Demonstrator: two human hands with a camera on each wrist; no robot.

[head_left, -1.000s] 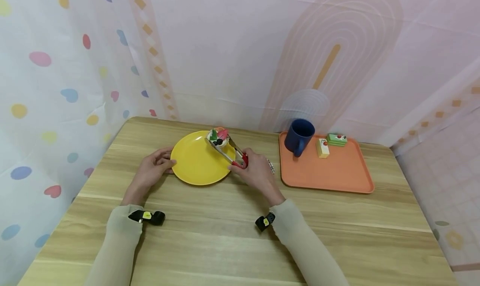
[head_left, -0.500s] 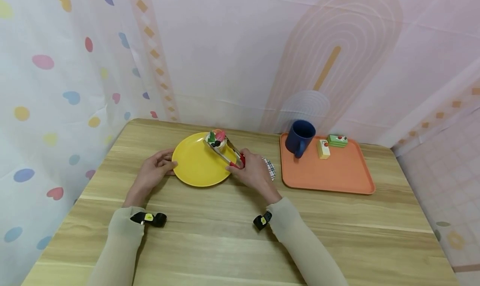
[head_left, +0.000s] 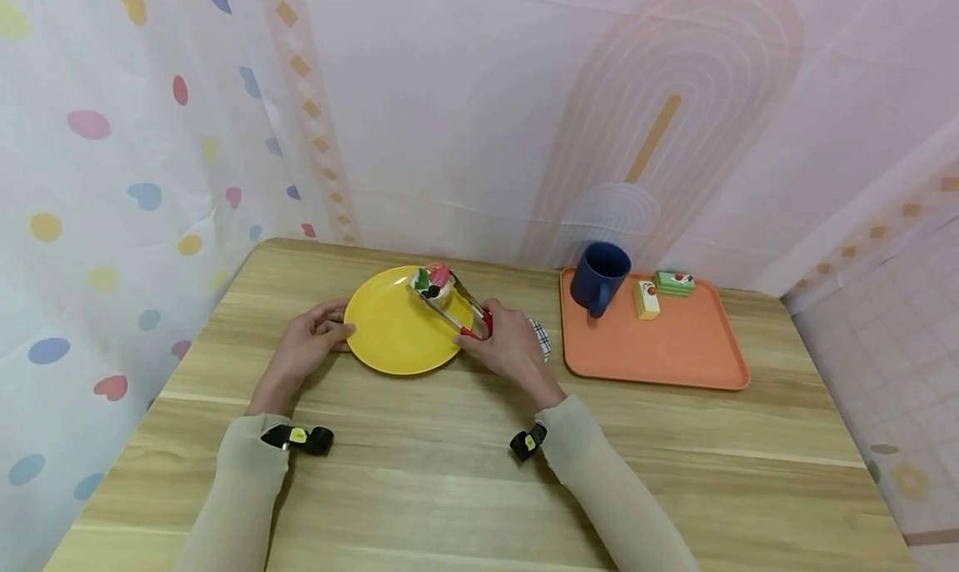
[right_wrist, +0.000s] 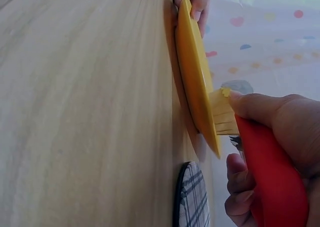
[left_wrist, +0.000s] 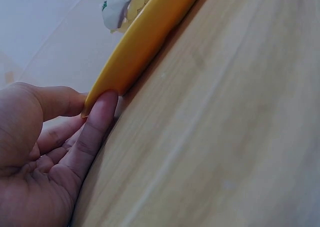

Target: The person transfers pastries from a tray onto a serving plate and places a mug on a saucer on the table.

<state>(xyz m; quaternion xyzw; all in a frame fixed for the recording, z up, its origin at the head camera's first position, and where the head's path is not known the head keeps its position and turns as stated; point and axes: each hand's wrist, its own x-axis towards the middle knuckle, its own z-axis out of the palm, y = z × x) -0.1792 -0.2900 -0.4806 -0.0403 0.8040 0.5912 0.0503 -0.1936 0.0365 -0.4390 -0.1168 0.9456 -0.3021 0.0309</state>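
Gripping red-handled tongs (head_left: pixel 468 333), the right hand (head_left: pixel 511 340) has a cupcake (head_left: pixel 433 288) between their tips, at the right side of a yellow plate (head_left: pixel 397 332) on the bench (head_left: pixel 419 464); the left hand (head_left: pixel 303 343) pinches its left rim.

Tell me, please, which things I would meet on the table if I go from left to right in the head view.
Left hand → yellow plate → right hand → partly hidden checked item → blue mug → cream-yellow cake slice → green cake slice.
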